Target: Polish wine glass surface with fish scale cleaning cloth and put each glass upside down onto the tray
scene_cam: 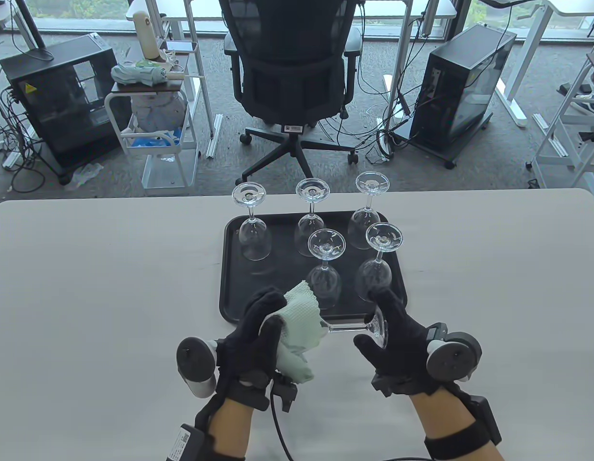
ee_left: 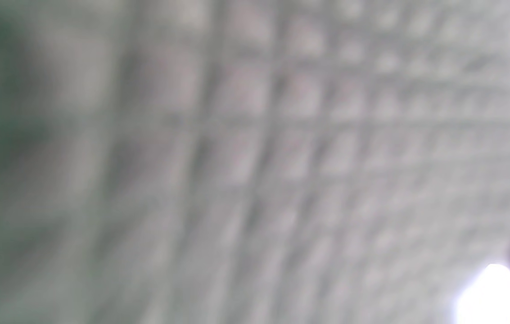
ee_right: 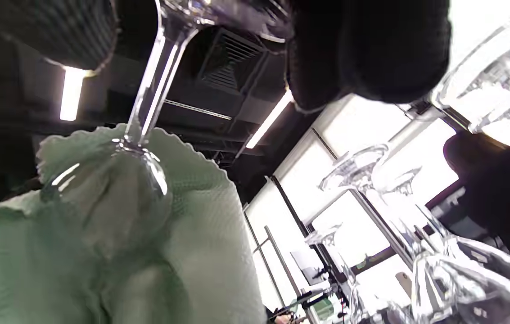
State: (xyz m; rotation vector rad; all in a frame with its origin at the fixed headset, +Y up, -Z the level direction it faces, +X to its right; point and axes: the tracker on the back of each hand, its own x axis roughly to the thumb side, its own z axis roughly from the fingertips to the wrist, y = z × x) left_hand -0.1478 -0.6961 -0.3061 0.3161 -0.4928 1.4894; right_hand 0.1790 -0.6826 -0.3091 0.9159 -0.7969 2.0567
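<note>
A clear wine glass [scene_cam: 354, 328] lies on its side in the air over the tray's near edge. My right hand [scene_cam: 390, 338] grips its round foot. Its bowl is wrapped in the pale green fish scale cloth [scene_cam: 301, 331], which my left hand [scene_cam: 258, 331] holds around it. In the right wrist view the stem [ee_right: 158, 81] runs down into the bowl inside the cloth [ee_right: 200, 252]. The left wrist view is filled by the blurred cloth [ee_left: 255, 162]. Several polished glasses stand upside down on the black tray [scene_cam: 230, 288], the nearest one [scene_cam: 325, 273] just beyond the cloth.
Another upturned glass [scene_cam: 376, 269] stands close above my right hand. The white table [scene_cam: 86, 297] spreads to both sides of the tray. A black office chair [scene_cam: 292, 81] and computer towers stand on the floor beyond the table's far edge.
</note>
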